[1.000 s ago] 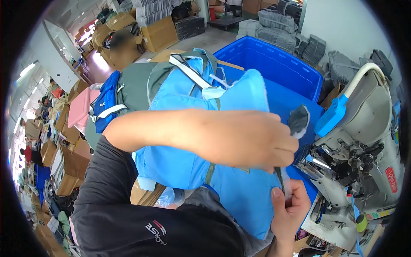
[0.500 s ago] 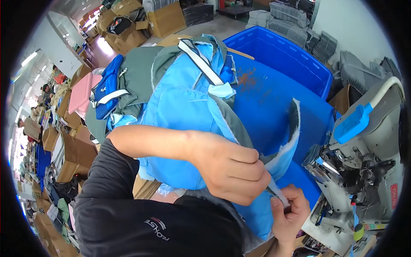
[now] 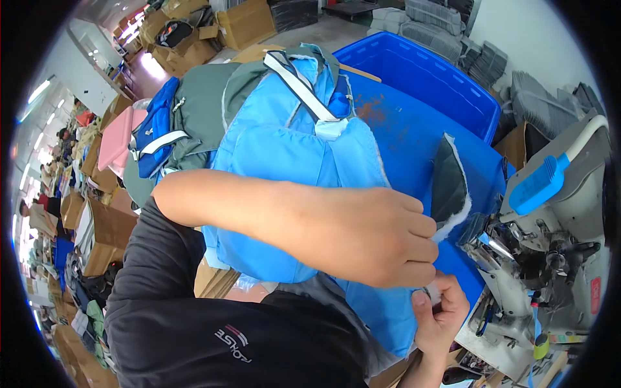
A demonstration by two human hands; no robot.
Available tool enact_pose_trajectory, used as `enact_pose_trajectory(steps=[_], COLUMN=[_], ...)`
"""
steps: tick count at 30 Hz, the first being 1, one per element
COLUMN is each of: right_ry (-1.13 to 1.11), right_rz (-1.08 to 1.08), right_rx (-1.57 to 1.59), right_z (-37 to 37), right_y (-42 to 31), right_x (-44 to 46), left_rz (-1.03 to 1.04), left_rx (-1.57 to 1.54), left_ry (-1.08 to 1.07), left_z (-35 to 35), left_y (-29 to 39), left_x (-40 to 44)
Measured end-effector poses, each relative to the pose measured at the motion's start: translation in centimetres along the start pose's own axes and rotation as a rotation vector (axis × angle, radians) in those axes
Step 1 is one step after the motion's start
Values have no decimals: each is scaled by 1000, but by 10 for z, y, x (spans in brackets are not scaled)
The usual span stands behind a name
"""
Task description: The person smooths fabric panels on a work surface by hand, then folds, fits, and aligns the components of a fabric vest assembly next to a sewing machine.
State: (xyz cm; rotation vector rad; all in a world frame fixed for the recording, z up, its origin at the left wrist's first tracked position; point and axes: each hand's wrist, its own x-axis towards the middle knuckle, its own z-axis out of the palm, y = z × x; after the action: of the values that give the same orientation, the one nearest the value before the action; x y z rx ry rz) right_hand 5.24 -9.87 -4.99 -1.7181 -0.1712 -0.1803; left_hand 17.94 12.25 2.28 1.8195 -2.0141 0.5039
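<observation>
A half-sewn bag of light blue and grey fabric (image 3: 278,168) lies across the blue table surface, with a white-and-black strap (image 3: 301,87) on top. My left hand (image 3: 388,239) reaches across it from the left, its fingers curled closed on the fabric's edge; the fingertips are hidden. Just below, my right hand (image 3: 443,313) pinches the same edge between thumb and fingers. A narrow grey flap with a frayed white edge (image 3: 451,184) stands up beyond my left hand. Blue fabric hangs down between my right hand and my body.
On the right is a sewing machine (image 3: 550,239), with a light blue brush (image 3: 538,184) hanging by it. A deep blue bin (image 3: 420,81) stands behind the table. At the left are a pink piece (image 3: 119,139) and cardboard boxes (image 3: 107,236); people work farther back.
My left hand has moved right and turned over, now closer above my right hand. The blue fabric lies more unfolded, and the grey flap has swung to show its grey side.
</observation>
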Motion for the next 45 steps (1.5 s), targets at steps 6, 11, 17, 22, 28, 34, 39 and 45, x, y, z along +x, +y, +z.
enact_pose_trajectory(steps=[6, 11, 17, 22, 28, 34, 39, 45], right_ry=[-42, -104, -74, -60, -36, -23, -57, -61], right_rz=[-27, -159, -304, -281, -311, -252, -247, -209], right_rx=[2, -129, -384, -441, -502, -508, -464, -434], right_z=[-2, -4, -1, -2, 3, 4, 2, -3], right_y=[-5, -8, -23, -27, -30, -26, -26, -24], right_x=[4, 9, 11, 12, 5, 3, 10, 16], left_rz=[-29, -13, 24, 91, 352, 302, 90, 144], left_rx=[30, 107, 207, 316, 513, 486, 395, 385], left_ry=[74, 187, 111, 97, 317, 303, 341, 311], left_z=[2, 7, 2, 6, 18, 18, 24, 23], left_y=[2, 6, 12, 9, -4, 1, 12, 2], left_x=[5, 6, -4, -13, -19, -23, -18, -16])
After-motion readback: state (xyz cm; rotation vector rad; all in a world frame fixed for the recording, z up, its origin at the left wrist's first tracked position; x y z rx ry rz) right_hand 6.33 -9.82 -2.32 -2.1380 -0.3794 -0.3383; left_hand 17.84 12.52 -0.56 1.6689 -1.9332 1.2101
